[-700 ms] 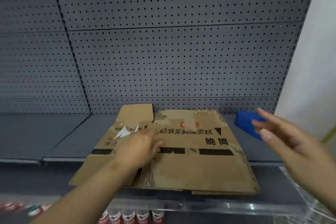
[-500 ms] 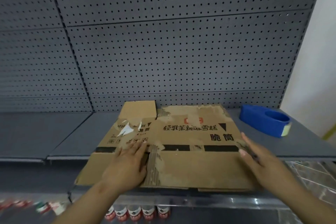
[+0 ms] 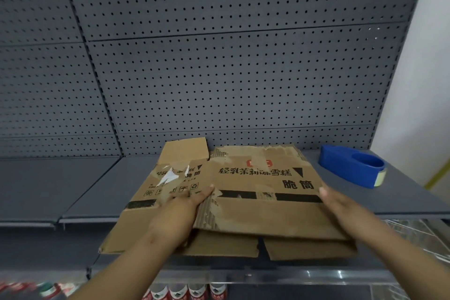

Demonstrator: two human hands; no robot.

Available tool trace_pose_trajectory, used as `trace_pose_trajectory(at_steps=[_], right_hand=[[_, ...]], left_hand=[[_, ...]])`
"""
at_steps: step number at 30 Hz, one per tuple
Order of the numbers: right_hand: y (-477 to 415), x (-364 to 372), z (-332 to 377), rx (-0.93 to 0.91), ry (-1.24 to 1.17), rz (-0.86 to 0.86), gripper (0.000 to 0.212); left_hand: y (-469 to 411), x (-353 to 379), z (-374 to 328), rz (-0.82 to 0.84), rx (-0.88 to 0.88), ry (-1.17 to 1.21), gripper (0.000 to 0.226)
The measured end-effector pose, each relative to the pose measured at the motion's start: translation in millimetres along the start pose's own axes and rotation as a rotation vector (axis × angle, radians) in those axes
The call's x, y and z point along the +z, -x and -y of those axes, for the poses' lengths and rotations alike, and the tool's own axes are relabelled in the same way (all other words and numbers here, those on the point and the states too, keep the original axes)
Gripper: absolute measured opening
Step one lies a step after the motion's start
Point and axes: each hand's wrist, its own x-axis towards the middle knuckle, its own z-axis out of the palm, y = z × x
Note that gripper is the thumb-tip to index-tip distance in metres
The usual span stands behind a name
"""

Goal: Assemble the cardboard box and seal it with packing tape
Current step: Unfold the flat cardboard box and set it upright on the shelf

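While the box (image 3: 243,192) is flat on the shelf (image 3: 73,192) under both hands, left hand (image 3: 180,212) pinching its torn flap, right hand (image 3: 341,204) clasping the edge, I'd lift evenly and push it square. Tape (image 3: 353,165) sits beyond my right.

Flattened cardboard box (image 3: 243,192), upper face, right panel: black printed line 轻乳茶新冻雪糕 (fifth character smudged, uncertain), a solid black triangle at its right end. Below it, toward the right: 脆筒 in larger black characters. Above the line, a small red logo patch, characters unreadable. Left panel: same print smaller, partly torn away, only 脆筒 legible; beneath it a row of small handling and recycling symbols. Bottles (image 3: 187,292) on the lower near shelf: red labels, text illegible.
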Motion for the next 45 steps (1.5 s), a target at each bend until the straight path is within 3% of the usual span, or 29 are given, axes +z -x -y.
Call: trace_pose_trajectory(at_steps=[3, 5, 7, 9, 13, 16, 19, 20, 24, 27, 31, 34, 37, 40, 45], right_hand=[[5.9, -33.8, 16.0, 0.008, -0.323, 0.001, 0.051], [10.1, -52.3, 25.4, 0.001, -0.557, 0.019, 0.066], [13.2, -64.6, 38.0, -0.057, -0.721, 0.023, 0.067], [15.8, -73.9, 53.1, -0.136, -0.761, 0.003, 0.064], [15.0, -81.8, 74.5, -0.271, -0.795, -0.044, 0.060], [15.1, -78.2, 87.0, -0.357, -0.779, -0.046, 0.059], [11.0, -73.7, 88.9, -0.393, -0.730, -0.077, 0.035], [9.1, -72.6, 87.4, -0.397, -0.694, -0.076, 0.039], [4.6, -75.6, 72.3, -0.382, -0.616, 0.066, 0.074], [6.0, -83.6, 60.8, -0.392, -0.490, 0.185, 0.087], [8.2, -94.2, 48.2, -0.392, -0.420, 0.320, 0.090], [8.3, -95.8, 42.9, -0.446, -0.332, 0.365, 0.076], [5.4, -90.5, 44.6, -0.457, -0.249, 0.227, 0.064], [-2.7, -83.4, 47.5, -0.465, -0.088, -0.111, 0.054], [-16.3, -51.7, 37.4, -0.615, 0.185, -0.388, 0.068]], left_hand=[[-4.9, -19.8, 6.8, -0.157, 0.017, 0.207, 0.083], [-6.4, -38.7, 7.5, -0.264, 0.026, 0.269, 0.062], [-7.4, -58.2, 7.7, -0.354, 0.003, 0.361, 0.043], [-10.0, -76.3, 8.8, -0.420, -0.065, 0.503, 0.032], [-9.4, -105.5, 16.9, -0.470, -0.207, 0.965, 0.044], [-7.9, -112.3, 20.0, -0.474, -0.218, 1.316, 0.034], [-3.9, -106.0, 15.4, -0.512, -0.188, 1.455, 0.030], [-3.9, -100.4, 15.4, -0.517, -0.172, 1.475, 0.028], [-5.3, -79.4, 18.3, -0.470, -0.160, 1.504, 0.039], [-7.1, -71.2, 16.5, -0.445, -0.167, 1.443, 0.043], [-14.9, -63.0, 15.2, -0.457, -0.206, 1.333, 0.039], [-21.4, -60.8, 13.8, -0.484, -0.222, 1.271, 0.050], [-24.5, -57.9, 13.6, -0.523, -0.222, 1.213, 0.050], [-21.8, -56.5, 12.8, -0.553, -0.175, 1.136, 0.048], [-13.6, -49.2, 16.0, -0.683, -0.075, 0.875, 0.044]])
